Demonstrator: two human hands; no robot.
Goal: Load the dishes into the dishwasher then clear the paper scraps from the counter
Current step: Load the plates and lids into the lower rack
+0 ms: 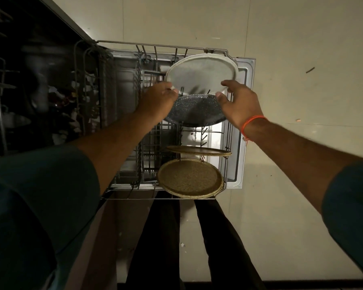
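Floor (302, 49): pale tiles, a few small scraps and marks on them.

Dishwasher (40, 80): open at left, interior dark; contents of upper baskets too dim to tell.

Door (248, 91): folded down flat, steel inner face up.

Lower rack (161, 43): wire, pulled out over the door.

Plates, all standing on edge between the tines along the rack's right side:
- white plate (201, 70), far end, tilted, face toward camera.
- dark speckled plate (195, 110), just in front of the white one, its top edge overlapping the white plate's lower rim.
- tan plate (190, 177), near end, face toward camera; a second tan rim shows just behind its lower edge.
- thin tan plate (198, 151), between dark and tan plates, seen nearly edge-on.

Left hand (157, 99): fingers curled round the white plate's left rim, gripping it.

Right hand (239, 101): fingers and thumb pinching the white plate's lower right rim; thumb tip also at the dark plate's top edge. Orange band (253, 122) on the wrist.

Dark trouser legs (197, 237) below the rack.
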